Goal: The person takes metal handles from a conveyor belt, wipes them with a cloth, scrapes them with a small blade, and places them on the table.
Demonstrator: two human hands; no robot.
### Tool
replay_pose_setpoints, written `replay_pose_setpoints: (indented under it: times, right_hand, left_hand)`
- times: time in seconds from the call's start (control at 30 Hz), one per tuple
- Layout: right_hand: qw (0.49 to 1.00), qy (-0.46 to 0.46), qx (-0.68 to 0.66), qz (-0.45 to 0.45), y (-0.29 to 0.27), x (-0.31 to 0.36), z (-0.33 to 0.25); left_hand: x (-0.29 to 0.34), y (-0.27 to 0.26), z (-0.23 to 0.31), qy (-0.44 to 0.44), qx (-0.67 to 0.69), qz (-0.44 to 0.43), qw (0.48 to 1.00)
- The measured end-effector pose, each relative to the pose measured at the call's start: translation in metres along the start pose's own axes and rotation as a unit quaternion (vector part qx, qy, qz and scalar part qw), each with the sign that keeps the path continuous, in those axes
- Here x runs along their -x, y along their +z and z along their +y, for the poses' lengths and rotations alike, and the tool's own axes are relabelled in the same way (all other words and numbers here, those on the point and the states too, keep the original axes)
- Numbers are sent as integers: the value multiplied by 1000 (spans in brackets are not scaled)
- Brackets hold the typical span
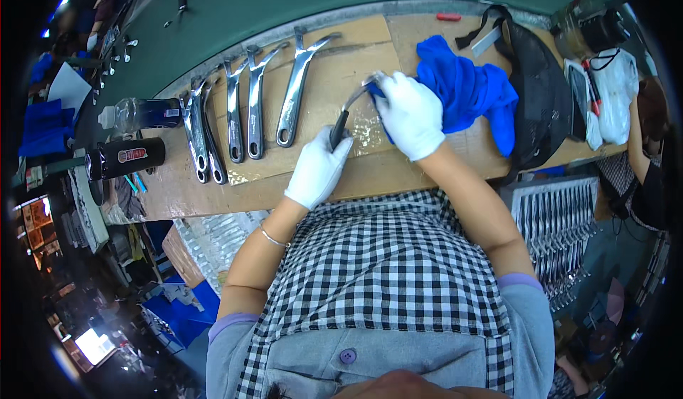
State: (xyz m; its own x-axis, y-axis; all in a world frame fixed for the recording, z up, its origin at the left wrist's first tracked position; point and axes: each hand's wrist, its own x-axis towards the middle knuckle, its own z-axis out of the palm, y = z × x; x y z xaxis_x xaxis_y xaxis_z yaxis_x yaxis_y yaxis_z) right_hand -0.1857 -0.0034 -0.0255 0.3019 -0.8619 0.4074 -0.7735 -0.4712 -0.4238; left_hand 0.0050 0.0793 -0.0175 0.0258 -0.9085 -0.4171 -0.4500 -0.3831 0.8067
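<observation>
My left hand, in a white glove, is closed around the lower end of a wrench, seen nearly edge-on with a dark-looking handle. At its metal head my right hand, also gloved, pinches the tool through a bit of blue cloth. Left of my hands lie several chrome wrenches, among them a large wrench with a hole in its handle end and a wrench beside it. A crumpled blue cloth rests just right of my right hand.
A clear bottle and a black bottle stand at the table's left. On the right are a black bag and a white plastic bag. Below hangs a rack of wrenches. Another person's arm shows far right.
</observation>
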Motion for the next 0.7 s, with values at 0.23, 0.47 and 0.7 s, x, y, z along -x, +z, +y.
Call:
replay_pose_setpoints:
  times: [0.23,0.47,0.7]
  right_hand:
    - [972,117,-193,-69,-23,-2,-6]
    - [987,-117,10,-109,-18,-1,-1]
    - [992,-122,9,17,-26,2,-34]
  left_hand:
    - [-4,-17,-5,244,-304,200,899]
    - [-4,-11,-1,254,-385,149,875]
    - [0,-7,-5,253,-374,167,877]
